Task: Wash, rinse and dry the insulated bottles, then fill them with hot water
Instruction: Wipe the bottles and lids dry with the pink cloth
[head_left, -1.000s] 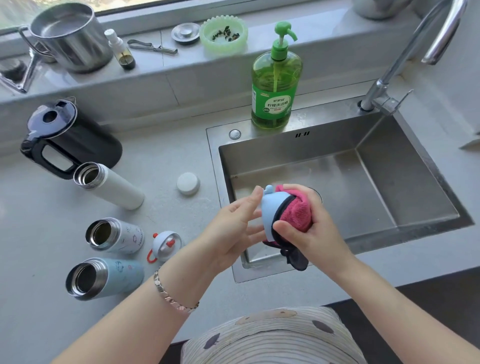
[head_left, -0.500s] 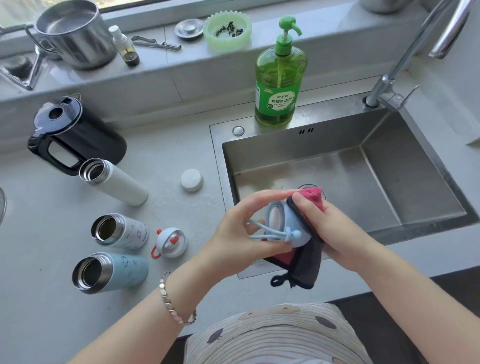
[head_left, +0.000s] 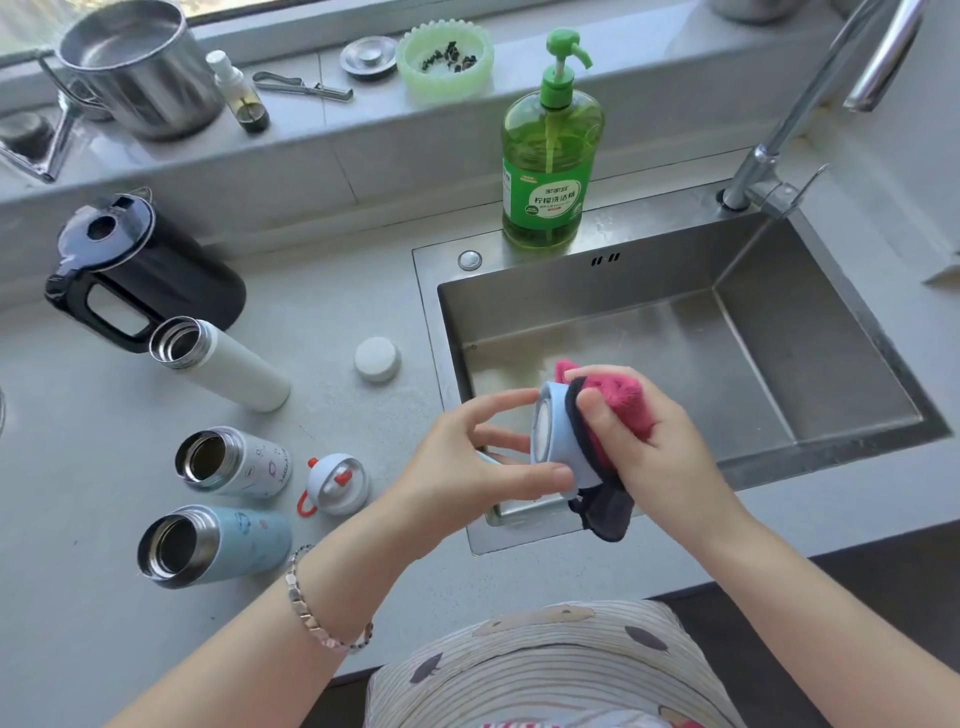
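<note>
Left hand (head_left: 467, 462) pinches the blue lid (head_left: 558, 441) over the sink (head_left: 675, 322), near left; right hand (head_left: 654, 452) grips the pink cloth (head_left: 618, 400) against it (thumb pressing); best to turn the lid so the whole rim gets wiped.

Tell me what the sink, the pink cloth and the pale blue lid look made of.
The sink looks like brushed stainless steel: grey metallic sheen. The pink cloth seems fleecy fabric, perhaps microfibre: fuzzy pile, dark edging. The pale blue lid is probably smooth matt plastic: no metallic glint.
</note>
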